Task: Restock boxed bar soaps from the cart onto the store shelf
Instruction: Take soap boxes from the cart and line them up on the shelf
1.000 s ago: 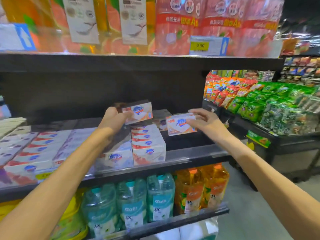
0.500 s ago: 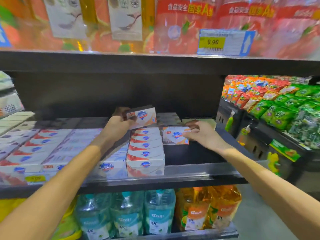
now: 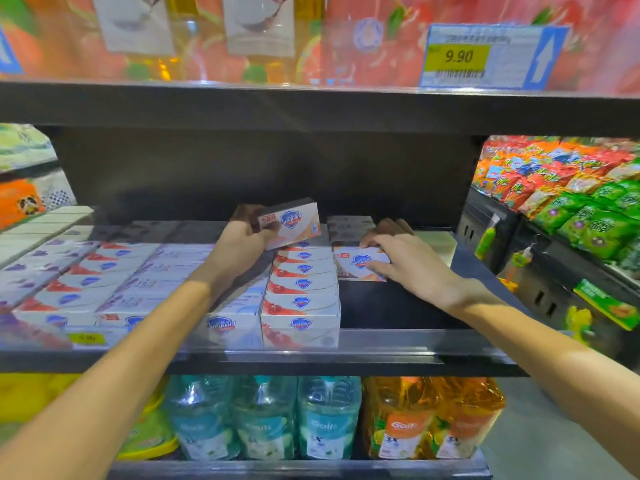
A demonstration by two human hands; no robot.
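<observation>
Holding soap boxes: left hand [image 3: 242, 242] aloft, right hand [image 3: 408, 261] on shelf [image 3: 398, 341].

A dark shelving unit [image 3: 311, 109] is seen across the view, with a price tag [image 3: 485, 57] at one o'clock, bottles [image 3: 263, 417] at six o'clock, and snack bags [image 3: 571, 195] stacked on a neighbouring rack at three o'clock.

teal bottles [image 3: 263, 417] and orange bottles [image 3: 433, 417] below; snack bags [image 3: 571, 202] right.
</observation>
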